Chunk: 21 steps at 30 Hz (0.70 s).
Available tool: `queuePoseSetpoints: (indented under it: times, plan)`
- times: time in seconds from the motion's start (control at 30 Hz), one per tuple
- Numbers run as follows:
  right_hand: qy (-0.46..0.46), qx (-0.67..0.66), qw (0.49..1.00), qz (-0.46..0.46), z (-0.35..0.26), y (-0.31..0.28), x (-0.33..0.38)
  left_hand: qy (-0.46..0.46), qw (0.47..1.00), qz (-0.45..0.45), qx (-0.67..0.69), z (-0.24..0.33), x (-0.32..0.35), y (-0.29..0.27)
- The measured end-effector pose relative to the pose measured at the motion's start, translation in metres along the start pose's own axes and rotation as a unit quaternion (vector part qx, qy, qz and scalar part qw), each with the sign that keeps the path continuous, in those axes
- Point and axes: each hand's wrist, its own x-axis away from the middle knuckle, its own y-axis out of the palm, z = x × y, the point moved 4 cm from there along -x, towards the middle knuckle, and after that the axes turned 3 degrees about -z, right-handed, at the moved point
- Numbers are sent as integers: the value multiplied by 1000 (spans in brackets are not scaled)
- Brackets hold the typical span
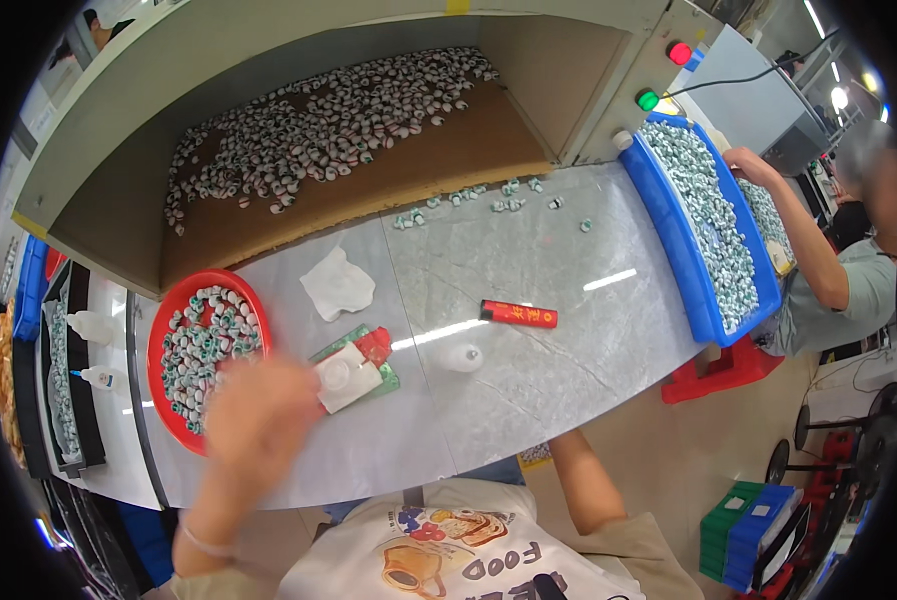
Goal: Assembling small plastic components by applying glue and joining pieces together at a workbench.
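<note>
My left hand [264, 415] is smeared by motion over the near right rim of a round red tray [157, 350]. Whether its fingers hold anything cannot be made out. Inside the tray lie many small white and green parts [204, 350]. Close to the fingers, a white pad [364, 388] with a small round clear piece [336, 374] on it rests on a red and green packet [389, 378]. My right forearm [584, 485] reaches to the table's near edge, and its hand is hidden beneath the tabletop.
A crumpled white tissue [337, 284], a red lighter [519, 314] and a small white bottle [461, 358] lie on the table. Beyond stands an open cabinet of small parts [319, 130]. A blue bin [704, 240] is at the right, beside a co-worker [839, 290]. Glue bottles [99, 377] stand left.
</note>
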Motion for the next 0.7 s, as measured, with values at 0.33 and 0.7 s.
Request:
queuePoseSetpoints:
  times: [0.33, 0.7]
  plan:
    - [-43, 1, 998, -50, -13, 17, -78, -92, 994, -2, -56, 30, 91, 53]
    - [-59, -11, 996, -68, -13, 31, -123, -30, 985, -29, -167, 35, 85, 63]
